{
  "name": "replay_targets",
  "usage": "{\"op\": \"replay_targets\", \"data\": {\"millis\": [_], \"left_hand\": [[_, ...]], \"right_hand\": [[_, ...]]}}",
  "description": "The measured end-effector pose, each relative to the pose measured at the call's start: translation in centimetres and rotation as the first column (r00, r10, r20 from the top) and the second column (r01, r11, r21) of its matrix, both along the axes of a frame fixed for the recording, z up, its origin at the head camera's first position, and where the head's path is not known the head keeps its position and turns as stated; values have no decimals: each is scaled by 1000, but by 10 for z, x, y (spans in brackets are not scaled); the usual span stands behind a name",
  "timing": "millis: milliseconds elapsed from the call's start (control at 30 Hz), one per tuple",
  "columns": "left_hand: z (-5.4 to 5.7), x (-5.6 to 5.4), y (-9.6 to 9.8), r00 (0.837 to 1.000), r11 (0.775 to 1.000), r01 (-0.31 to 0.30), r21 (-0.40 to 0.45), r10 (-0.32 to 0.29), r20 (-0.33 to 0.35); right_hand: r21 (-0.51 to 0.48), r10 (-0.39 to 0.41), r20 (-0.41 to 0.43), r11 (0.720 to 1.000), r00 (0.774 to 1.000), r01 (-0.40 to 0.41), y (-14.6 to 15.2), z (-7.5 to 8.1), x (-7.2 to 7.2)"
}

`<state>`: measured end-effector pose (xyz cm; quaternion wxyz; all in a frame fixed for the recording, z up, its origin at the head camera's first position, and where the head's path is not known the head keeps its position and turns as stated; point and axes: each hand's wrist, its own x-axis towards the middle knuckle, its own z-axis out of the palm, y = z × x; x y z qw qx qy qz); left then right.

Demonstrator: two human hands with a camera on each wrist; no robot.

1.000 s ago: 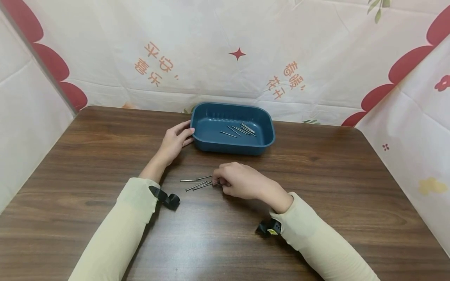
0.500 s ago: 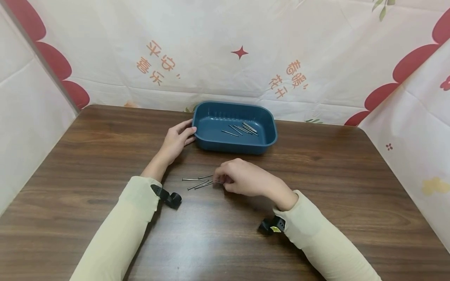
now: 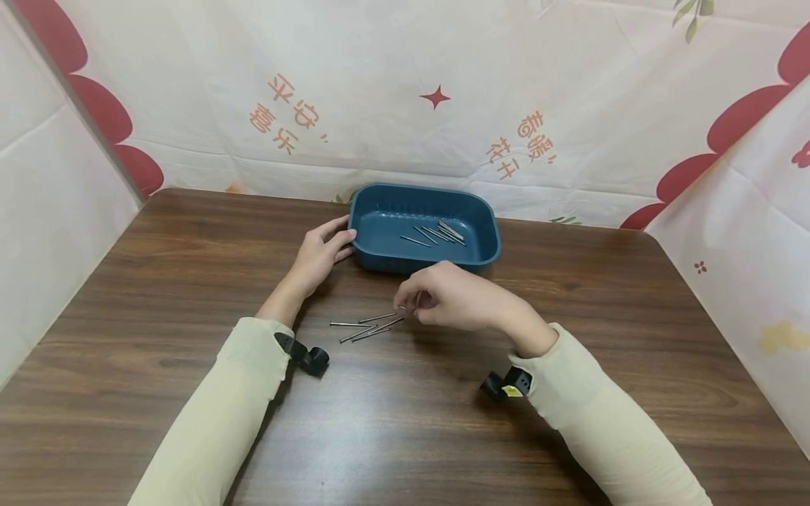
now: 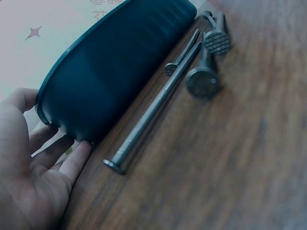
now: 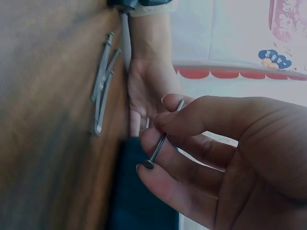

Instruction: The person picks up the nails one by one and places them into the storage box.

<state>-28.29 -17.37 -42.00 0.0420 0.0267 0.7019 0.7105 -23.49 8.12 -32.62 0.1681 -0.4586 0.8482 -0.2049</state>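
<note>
Right hand [image 3: 452, 295] is raised just above the table [image 3: 569, 393], a little in from the middle, near side of the blue tray [image 3: 484, 218]. Its fingers are curled and pinch one nail [image 5: 163, 139] between thumb and fingertips; in the right wrist view the nail's flat head points down past the fingers. In the head view the held nail is mostly hidden by the hand.

Left hand [image 3: 319, 249] lies flat on the table against the tray's left end, fingers straight and relaxed, fingertips touching the tray wall, thumb up by the rim. It holds nothing.

Loose nails [image 3: 367, 327] lie in a small cluster on the table between the two hands, just left of the right hand and near the tray's near wall, not touching it. The left wrist view shows them close up [image 4: 158, 103], long shanks roughly parallel to the tray wall, heads pointing mixed ways.

Tray sits toward the far edge of the table, about centre. More nails [image 3: 436, 234] rest inside it, on the floor toward its right half.

Patterned cloth [image 3: 405, 91] hangs behind the far edge and along both sides. Both sleeves are pale yellow, each with a black wrist camera mount.
</note>
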Motion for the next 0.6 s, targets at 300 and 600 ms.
{"op": "replay_targets", "data": {"millis": [300,600], "left_hand": [[1,1,0,1000,1000,7,3,-7,-4],[1,1,0,1000,1000,2,5,-2,-4]], "right_hand": [[42,-23,-21,999,1000,24,5,27,-19],[86,-55,-62,994,997,60,-1,52,-51]]}}
